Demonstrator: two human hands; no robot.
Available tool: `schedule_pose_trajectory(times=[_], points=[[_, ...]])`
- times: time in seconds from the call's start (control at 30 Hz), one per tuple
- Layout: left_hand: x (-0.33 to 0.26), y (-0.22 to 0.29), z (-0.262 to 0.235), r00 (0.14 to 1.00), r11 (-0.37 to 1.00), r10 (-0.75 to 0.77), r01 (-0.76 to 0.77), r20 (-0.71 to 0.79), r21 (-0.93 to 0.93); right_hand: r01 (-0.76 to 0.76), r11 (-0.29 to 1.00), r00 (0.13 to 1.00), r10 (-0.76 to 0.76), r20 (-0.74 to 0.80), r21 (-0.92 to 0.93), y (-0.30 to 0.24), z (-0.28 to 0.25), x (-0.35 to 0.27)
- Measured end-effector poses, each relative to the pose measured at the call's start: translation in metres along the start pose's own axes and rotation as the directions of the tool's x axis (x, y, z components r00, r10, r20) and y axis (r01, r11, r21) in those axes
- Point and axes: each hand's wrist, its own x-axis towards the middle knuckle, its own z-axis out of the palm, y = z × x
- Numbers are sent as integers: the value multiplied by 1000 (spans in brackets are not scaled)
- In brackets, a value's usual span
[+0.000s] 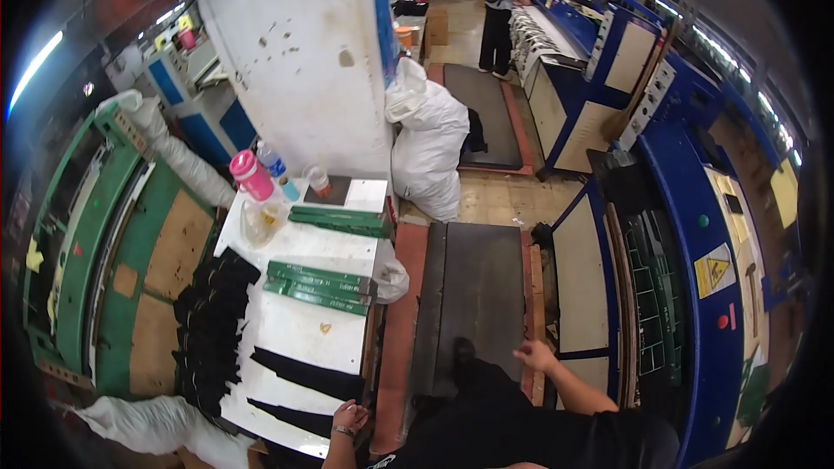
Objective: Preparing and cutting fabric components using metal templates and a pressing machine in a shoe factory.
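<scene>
My left hand (351, 418) rests at the near right edge of a white table (295, 330), fingers curled, touching a flat black piece (291, 417) lying there. A second flat black piece (308, 373) lies just beyond it. My right hand (537, 354) hovers open over the floor beside a dark mat (473, 295), holding nothing. A stack of black pieces (208, 330) runs along the table's left side. Green flat packs (320, 287) lie mid-table, with another green pack (340, 221) further back.
A pink bottle (252, 175), a clear bottle (272, 159) and a plastic bag (261, 221) stand at the table's far end. White sacks (427, 143) lean by a white pillar (295, 61). A blue machine (695, 243) stands right, a green machine (95, 234) left. A person (499, 9) works far back.
</scene>
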Motion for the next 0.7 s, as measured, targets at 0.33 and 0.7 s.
schedule_pose_trajectory(times=[0.33, 0.7], points=[[25, 49, 209, 981, 859, -74, -29, 179, 511, -79, 985, 940, 125, -318, 152, 74, -62, -89], [13, 54, 463, 823, 466, -312, -303, 474, 831, -543, 823, 488, 471, -735, 166, 91, -162, -158]])
